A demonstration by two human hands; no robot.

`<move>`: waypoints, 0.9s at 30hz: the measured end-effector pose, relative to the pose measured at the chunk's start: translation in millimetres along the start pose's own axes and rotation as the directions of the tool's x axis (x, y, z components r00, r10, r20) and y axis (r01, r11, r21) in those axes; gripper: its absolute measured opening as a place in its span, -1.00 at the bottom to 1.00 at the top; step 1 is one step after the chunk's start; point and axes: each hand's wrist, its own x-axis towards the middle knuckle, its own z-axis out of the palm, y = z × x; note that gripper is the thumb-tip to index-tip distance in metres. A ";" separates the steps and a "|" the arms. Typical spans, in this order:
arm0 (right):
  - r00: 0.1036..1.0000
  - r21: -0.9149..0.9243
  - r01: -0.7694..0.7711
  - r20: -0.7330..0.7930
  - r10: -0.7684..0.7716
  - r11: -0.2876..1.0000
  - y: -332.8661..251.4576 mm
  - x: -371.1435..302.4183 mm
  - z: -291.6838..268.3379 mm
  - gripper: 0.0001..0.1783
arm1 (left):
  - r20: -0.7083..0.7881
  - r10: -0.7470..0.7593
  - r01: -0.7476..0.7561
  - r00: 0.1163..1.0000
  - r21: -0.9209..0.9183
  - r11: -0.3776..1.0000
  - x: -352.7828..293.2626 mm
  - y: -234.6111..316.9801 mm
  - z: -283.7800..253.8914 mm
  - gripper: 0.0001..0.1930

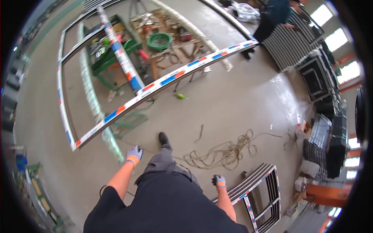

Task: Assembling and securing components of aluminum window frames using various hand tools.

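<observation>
My left hand (134,152), in a grey glove with an orange cuff, hangs beside my thigh with its fingers loosely curled, holding nothing I can see. It is nearest to the lower end of a plastic-wrapped bar (111,145). My right hand (219,181), gloved alike with dark fingertips, is curled in and empty at my other side. A stack of window frames (248,191) lies close to that hand. Ahead of me, a large window frame (171,79) with red, white and blue protective film rests over the work supports, apart from both hands.
A wooden worktable (155,64) holds a green bowl (159,41) and loose tools beside a green bin (112,50). Tangled rope (223,153) lies on the floor near my foot (163,138). At the far right, another person (274,19) stands by stacked grey profiles (289,44).
</observation>
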 end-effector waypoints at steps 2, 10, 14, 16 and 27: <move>0.992 0.006 -0.127 0.016 0.127 0.992 -28.2 3.6 22.8 -0.78 | 0.105 0.068 -0.055 0.992 -0.123 0.991 54.5 43.3 -35.1 -0.66; 0.999 -0.083 -0.053 0.002 0.053 0.995 -200.3 40.6 68.1 -0.75 | -0.557 0.425 -0.481 0.714 0.052 0.875 180.0 143.6 -199.6 -0.60; 0.991 -0.198 0.126 0.063 -0.116 0.972 -309.2 84.1 80.2 -0.69 | -0.635 0.222 -0.327 0.740 -0.052 0.944 249.5 170.0 -228.8 -0.53; 0.985 -0.192 0.171 0.058 -0.162 0.966 -353.8 109.1 82.4 -0.68 | -0.613 0.174 -0.270 0.771 -0.067 0.961 259.1 173.7 -217.5 -0.56; 0.821 -0.595 0.379 -0.138 -0.554 0.709 -566.4 273.1 -1.7 -0.62 | -0.698 -0.122 -0.030 0.706 -0.202 0.979 245.1 290.9 -180.7 -0.52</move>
